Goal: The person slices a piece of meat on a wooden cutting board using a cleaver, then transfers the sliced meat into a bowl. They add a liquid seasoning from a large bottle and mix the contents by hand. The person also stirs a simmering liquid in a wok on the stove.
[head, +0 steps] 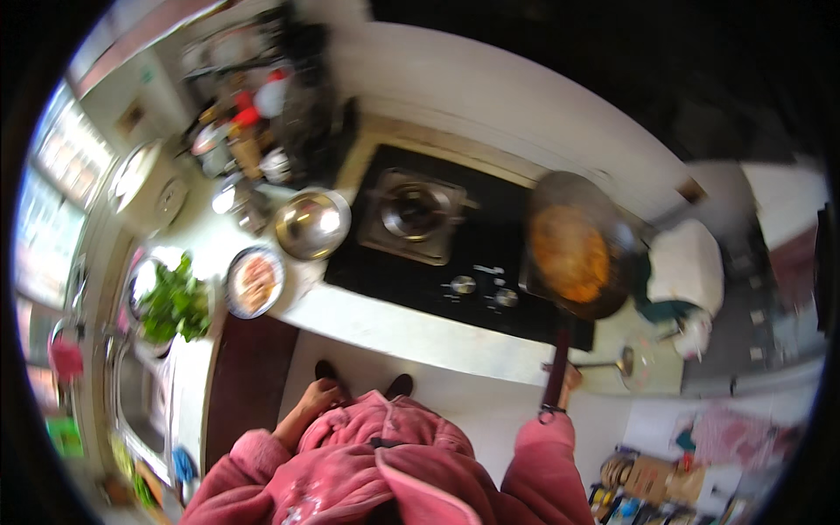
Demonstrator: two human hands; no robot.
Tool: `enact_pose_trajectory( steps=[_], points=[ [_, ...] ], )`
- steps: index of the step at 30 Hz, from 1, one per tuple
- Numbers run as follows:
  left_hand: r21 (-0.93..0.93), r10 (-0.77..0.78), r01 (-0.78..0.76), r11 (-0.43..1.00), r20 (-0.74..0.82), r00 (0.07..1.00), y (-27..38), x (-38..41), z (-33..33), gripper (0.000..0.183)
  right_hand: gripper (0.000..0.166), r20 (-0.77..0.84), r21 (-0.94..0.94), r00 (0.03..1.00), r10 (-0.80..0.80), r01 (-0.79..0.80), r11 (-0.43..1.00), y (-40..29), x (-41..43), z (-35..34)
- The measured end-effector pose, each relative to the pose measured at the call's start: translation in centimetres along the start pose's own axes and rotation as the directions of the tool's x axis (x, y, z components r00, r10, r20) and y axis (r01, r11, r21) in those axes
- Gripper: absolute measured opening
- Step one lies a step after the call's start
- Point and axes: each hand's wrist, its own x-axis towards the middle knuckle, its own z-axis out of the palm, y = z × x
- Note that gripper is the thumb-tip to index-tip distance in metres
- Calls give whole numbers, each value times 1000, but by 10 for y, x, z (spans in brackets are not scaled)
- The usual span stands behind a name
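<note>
My right hand (572, 379) is closed around the handle of a metal ladle (600, 365), partly hidden behind the wok's handle. The ladle's bowl points right, at the counter's front edge. Just beyond, a dark wok (613, 216) sits on the right side of the black gas hob (420, 279). Orange-brown food (569, 256) fills its bottom and looks hazy with steam. The wok's long dark handle (559, 367) reaches toward me over the counter edge. My left hand (325, 395) hangs by the pink robe (387, 426), fingers curled, nothing visible in it.
Left of the bare burner (415, 211) stand a shiny metal bowl (313, 224) and a plate of pale pink food (254, 282). Leafy greens (176, 302) lie beside the sink (141, 387). A rice cooker (147, 190) and condiment bottles (246, 141) stand behind. A white bag (686, 269) sits right of the wok.
</note>
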Motion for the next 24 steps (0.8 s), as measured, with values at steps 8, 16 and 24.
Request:
enact_pose_trajectory(
  steps=[8, 16, 24],
  points=[
    [-46, -52, 44, 998, -177, 983, -31, -33, -26, 34, 12, -290, -114, 903, -316, 295, 949, 17, -59, -10],
    [-153, -72, 33, 988, -257, 964, -56, -53, -71, 38, 34, 474, 589, 813, -339, -6, 808, -169, -337, -33],
    [-392, 58, -235, 889, -415, 908, -18, -23, -164, 37, 50, 386, 745, -217, -896, 647, 165, -447, -554, 10]
  ],
)
